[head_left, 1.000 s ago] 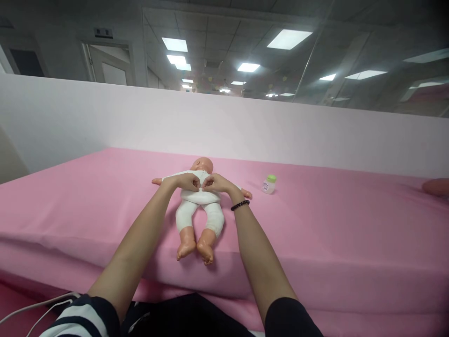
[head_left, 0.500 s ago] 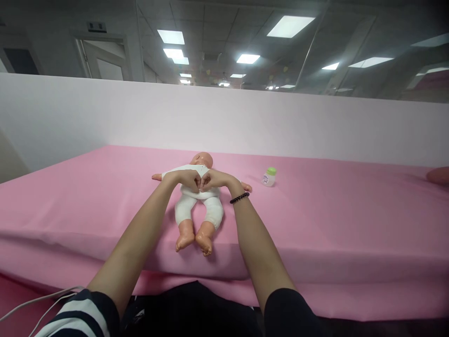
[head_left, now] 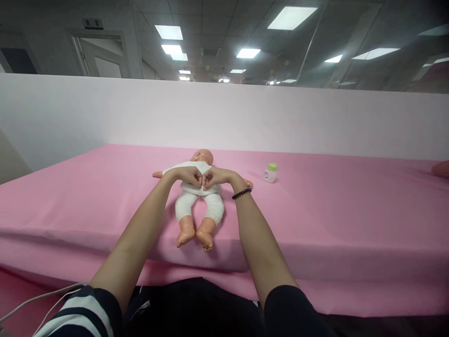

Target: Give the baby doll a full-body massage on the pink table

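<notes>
A baby doll (head_left: 199,201) in a white suit lies on its back on the pink-covered table (head_left: 336,210), its bare feet toward me. My left hand (head_left: 190,176) and my right hand (head_left: 212,178) meet over the doll's belly, knuckles together. Both have curled fingers resting on the white cloth. Whether they pinch the cloth is too small to make out. A dark beaded bracelet is on my right wrist. The doll's arms stretch out to both sides, partly behind my wrists.
A small clear bottle with a green cap (head_left: 270,173) stands right of the doll. At the far right edge lies a skin-coloured object (head_left: 440,169), cut off by the frame. A white partition (head_left: 224,117) rises behind the table. Pale cables (head_left: 42,296) hang at the lower left.
The view has shifted slightly. My hands remain together over the doll's belly, with little visible movement.
</notes>
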Available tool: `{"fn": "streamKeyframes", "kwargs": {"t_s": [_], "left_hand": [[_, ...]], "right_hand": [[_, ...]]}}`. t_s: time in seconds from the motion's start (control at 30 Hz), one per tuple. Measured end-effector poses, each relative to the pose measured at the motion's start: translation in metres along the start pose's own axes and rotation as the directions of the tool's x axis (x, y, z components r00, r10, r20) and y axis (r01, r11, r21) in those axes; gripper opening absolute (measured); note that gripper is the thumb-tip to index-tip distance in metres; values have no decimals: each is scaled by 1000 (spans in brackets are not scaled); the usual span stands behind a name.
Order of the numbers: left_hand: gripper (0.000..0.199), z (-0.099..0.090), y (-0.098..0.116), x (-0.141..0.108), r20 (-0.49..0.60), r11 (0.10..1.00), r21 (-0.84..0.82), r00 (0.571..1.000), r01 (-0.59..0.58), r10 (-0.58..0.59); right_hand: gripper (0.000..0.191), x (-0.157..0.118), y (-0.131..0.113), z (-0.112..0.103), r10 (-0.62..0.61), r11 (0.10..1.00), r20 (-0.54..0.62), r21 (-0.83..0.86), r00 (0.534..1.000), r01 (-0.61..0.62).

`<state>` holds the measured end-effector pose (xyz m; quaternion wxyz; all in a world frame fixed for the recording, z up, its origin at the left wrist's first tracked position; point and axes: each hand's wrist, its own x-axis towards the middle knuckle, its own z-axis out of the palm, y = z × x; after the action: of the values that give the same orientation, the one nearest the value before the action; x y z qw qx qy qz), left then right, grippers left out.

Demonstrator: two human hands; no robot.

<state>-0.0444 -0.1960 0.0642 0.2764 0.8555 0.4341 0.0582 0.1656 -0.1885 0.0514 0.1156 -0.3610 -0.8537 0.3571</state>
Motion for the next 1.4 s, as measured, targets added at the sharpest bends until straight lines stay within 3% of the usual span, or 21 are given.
{"fn": "streamKeyframes", "kwargs": {"t_s": [0.13, 0.33, 0.53, 0.7, 0.83, 1.03, 1.1, 1.2, 1.27, 1.4], "left_hand": [[20, -2, -8, 1, -130, 997, -66, 991, -48, 39], [18, 0, -10, 4, -61, 999, -39, 998, -18, 15], [14, 5, -15, 8, -189, 999, -20, 981, -36, 31], [28, 10, -26, 19, -438, 1000, 25, 898, -17, 26], [20, 13, -29, 25, -415, 994, 102, 910, 41, 5], [13, 15, -26, 22, -414, 981, 187, 910, 59, 24], [14, 16, -24, 22, -456, 975, 210, 889, 67, 37], [23, 20, -23, 25, -579, 966, 237, 814, 105, 54], [28, 23, -23, 30, -636, 960, 244, 770, 136, 53], [19, 29, -29, 40, -613, 953, 244, 790, 177, 10]], "right_hand": [[23, -7, 11, -6, -33, 997, -69, 69, 997, 38], [20, 0, 21, -2, 11, 998, -71, 58, 997, -7], [18, -2, 18, 1, -15, 996, -148, 82, 989, 28], [20, -1, 18, 9, -49, 995, -384, 64, 922, 79], [6, 14, 20, 19, -29, 1000, -438, -15, 899, 25], [8, 24, 26, 18, -15, 998, -478, -61, 878, -17], [8, 25, 29, 18, -19, 997, -532, -69, 847, -21], [12, 29, 34, 20, -41, 994, -612, -107, 790, -31], [9, 33, 37, 24, -47, 989, -625, -140, 779, -53], [4, 42, 39, 30, -26, 973, -626, -193, 779, -123]]}}
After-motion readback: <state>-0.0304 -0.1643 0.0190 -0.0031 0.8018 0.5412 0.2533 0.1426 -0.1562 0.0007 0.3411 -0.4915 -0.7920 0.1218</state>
